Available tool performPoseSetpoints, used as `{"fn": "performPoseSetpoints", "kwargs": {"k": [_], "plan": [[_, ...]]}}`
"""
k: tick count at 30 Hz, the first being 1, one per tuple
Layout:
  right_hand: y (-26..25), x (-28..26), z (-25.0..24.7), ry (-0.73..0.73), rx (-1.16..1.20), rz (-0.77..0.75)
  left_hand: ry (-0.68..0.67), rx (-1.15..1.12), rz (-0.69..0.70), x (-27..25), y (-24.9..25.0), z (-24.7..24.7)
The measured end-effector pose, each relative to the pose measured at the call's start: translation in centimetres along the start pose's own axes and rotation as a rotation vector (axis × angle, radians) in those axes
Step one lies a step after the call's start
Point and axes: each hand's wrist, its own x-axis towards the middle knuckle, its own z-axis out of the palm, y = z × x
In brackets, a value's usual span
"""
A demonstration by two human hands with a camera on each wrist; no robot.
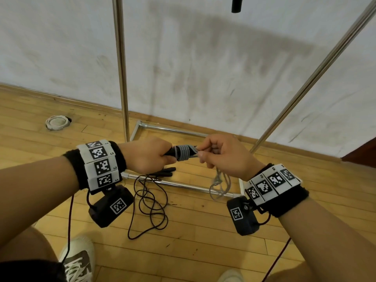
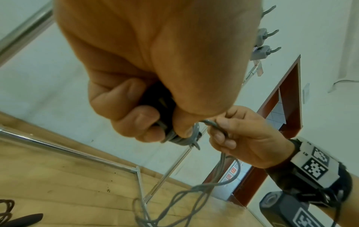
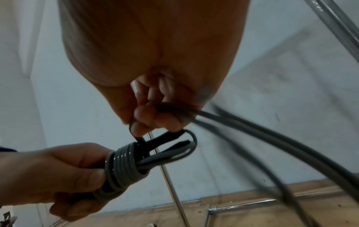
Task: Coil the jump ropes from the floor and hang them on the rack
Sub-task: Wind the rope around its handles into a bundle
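Grey jump rope sits at the centre of the head view, held up over the wooden floor between the two hands. The left hand is clenched round its black handles, where several tight turns of grey cord are already wound. The right hand pinches the cord just beside those turns; in the right wrist view a small loop of it stands out past the wraps. Below the right hand the rest of the grey cord hangs in loose loops, its end not clear.

Judging from this, the step in hand is the coiling of this rope, well on but not finished. The next move probably calls for winding or tucking the slack while the left hand keeps the wraps from slipping.

A second, dark jump rope lies tangled on the floor at lower centre, its handles against the base bar of the metal rack. A dark handle-like thing hangs at the top edge, possibly a rope already hung.
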Motion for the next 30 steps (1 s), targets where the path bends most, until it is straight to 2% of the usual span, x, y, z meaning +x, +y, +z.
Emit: {"fn": "performPoseSetpoints", "kwargs": {"k": [4, 7, 11, 18, 27, 30], "plan": [[0.4, -0.3, 1.3, 0.102, 0.192, 0.043, 0.099, -0.137, 0.023, -0.1, 0.1, -0.5], [0.5, -0.4, 2.0, 0.150, 0.216, 0.016, 0.157, -0.228, 0.062, -0.3, 0.4, -1.0], [0.6, -0.7, 2.3, 0.207, 0.236, -0.054, 0.169, -0.286, 0.082, -0.8, 0.6, -1.3], [1.6, -0.8, 2.3, 0.057, 0.256, -0.057, 0.187, -0.324, 0.069, -1.2, 0.5, -1.6], [1.9, -0.9, 2.7, 0.055, 0.084, -0.015, 0.125, -0.463, 0.144, -2.1, 0.7, -2.2], [2.5, -0.7, 2.6, 0.049, 0.036, 0.001, 0.101, -0.438, 0.178, -2.3, 0.7, -2.4]]}}
